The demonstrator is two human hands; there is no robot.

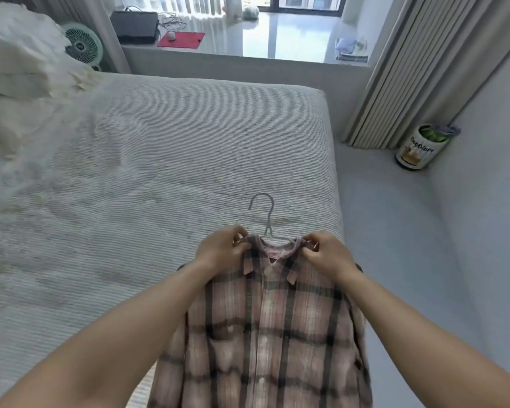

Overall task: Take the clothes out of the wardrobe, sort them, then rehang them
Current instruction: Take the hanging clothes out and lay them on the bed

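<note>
plaid shirt (pixel 265 334) on hanger (pixel 265 214), shoulders pinched by left hand (pixel 221 248), right hand (pixel 326 251).

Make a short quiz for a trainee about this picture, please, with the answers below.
1. True or false: the plaid shirt is on a hanger.
2. Where do the left hand and the right hand hold the shirt? A) cuffs B) shoulders beside the collar C) hem
3. What stands on the floor beside the curtain?

Key: 1 true, its hook sticks out above the collar. 2 B, the fingers pinch the fabric. 3 a printed can.
</note>
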